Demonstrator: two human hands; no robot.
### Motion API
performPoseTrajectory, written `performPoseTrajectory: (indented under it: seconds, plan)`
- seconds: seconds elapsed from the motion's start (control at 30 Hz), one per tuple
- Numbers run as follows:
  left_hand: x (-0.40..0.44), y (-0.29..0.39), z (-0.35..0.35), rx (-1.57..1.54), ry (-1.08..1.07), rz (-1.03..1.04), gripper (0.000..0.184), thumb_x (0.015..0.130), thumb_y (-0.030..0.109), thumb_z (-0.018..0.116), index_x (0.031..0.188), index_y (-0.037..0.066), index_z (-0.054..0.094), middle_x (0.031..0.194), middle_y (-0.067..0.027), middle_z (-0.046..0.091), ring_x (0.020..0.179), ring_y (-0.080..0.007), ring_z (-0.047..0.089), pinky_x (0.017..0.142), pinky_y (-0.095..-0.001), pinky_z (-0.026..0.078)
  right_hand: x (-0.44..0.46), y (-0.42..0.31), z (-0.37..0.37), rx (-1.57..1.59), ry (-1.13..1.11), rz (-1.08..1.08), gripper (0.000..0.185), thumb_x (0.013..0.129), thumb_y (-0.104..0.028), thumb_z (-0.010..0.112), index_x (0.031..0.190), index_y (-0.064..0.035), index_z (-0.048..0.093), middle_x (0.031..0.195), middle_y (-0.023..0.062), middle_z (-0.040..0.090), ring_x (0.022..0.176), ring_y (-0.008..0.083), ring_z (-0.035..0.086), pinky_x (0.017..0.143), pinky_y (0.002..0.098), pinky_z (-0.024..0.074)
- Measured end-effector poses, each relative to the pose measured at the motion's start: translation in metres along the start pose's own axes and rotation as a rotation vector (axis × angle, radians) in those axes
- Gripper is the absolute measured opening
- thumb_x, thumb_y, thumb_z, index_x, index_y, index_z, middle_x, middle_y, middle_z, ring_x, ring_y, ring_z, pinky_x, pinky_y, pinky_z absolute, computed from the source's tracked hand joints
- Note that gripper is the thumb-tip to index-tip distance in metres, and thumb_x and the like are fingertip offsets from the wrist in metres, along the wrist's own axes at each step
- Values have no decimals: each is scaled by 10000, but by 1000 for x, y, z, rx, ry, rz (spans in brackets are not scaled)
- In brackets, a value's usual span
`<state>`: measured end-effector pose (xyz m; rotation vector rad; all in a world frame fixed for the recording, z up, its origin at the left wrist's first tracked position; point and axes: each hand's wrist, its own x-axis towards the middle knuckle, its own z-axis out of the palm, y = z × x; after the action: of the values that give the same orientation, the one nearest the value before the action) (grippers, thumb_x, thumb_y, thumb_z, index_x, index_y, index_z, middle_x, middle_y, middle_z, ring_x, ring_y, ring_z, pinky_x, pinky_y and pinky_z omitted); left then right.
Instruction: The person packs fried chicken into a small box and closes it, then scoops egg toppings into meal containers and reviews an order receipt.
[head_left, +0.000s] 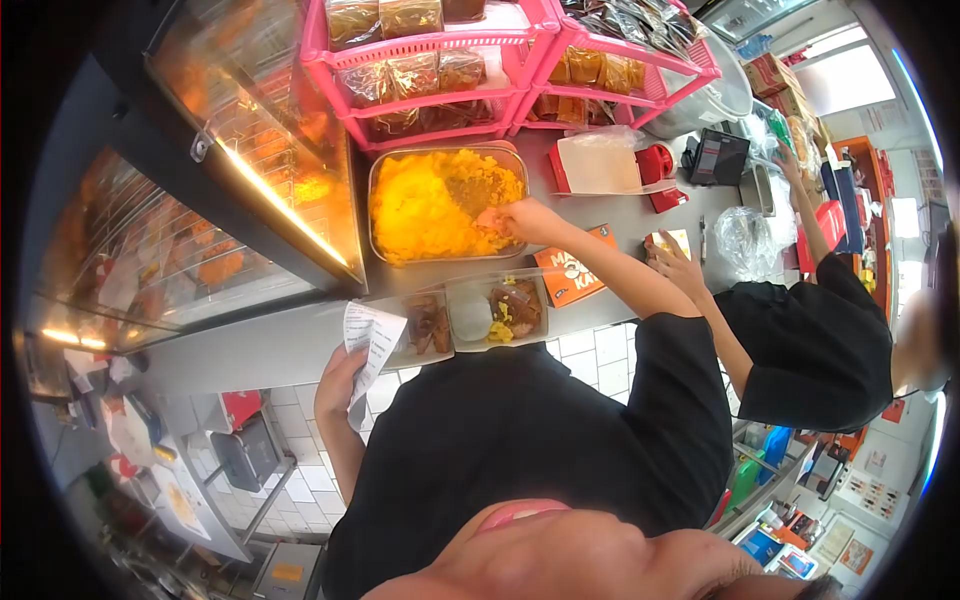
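My left hand (343, 382) is closed on a printed paper receipt (368, 340), held over the counter's near edge. My right hand (517, 221) reaches into a rectangular metal tray (372, 215) heaped with yellow crumbly food (420, 205). Its fingers are bunched together at the food's right side, with the fingertips partly hidden. Close to my chest are two open takeaway boxes. The right box (545, 318) holds a pale rounded mound, brown pieces and some yellow bits. Brown pieces fill the left box (425, 325).
Pink racks (430, 105) of packaged food stand behind the tray. A lit glass display cabinet (270, 190) is at the left. Right of the tray lie an orange printed box (578, 272) and an open red-and-white box (597, 165). A co-worker in black (810, 350) works at the right.
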<state>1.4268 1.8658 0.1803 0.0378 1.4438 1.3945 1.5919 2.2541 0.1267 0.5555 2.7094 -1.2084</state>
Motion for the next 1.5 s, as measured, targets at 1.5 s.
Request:
performPoseTrajectory:
  seconds: [1.5]
  plan:
    - [27, -106, -37, 1184, 747, 468, 882, 595, 419, 782, 1245, -45, 407, 1242, -309, 419, 1157, -399, 410, 916, -445, 408, -56, -12, -22, 1351, 433, 348, 220, 893, -149, 543, 1074, -25, 559, 936, 93, 655, 740, 110, 618, 728, 269, 500]
